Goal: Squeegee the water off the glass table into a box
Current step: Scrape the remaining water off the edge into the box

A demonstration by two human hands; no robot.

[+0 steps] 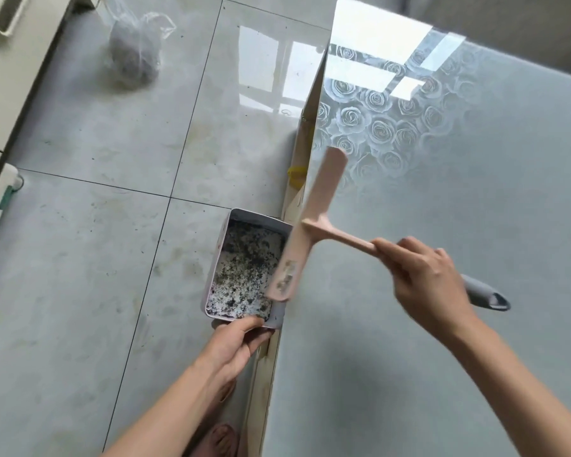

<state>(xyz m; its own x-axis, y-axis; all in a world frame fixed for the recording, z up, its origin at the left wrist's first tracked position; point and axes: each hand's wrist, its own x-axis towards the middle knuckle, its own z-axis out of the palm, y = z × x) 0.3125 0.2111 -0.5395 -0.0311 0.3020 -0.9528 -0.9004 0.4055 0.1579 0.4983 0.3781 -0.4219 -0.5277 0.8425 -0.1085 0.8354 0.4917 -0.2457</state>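
Note:
A pink squeegee lies with its long blade along the left edge of the glass table, its lower end over the box. My right hand grips the squeegee's handle from the right. A white rectangular box with dark and white wet debris inside sits just below the table's left edge. My left hand holds the box by its near end, thumb on the rim. The glass has a rose pattern at its far left part.
A grey tube-like object lies on the table behind my right hand. On the tiled floor a clear plastic bag with dark contents sits far left. White cabinets line the left edge. My feet show below the table edge.

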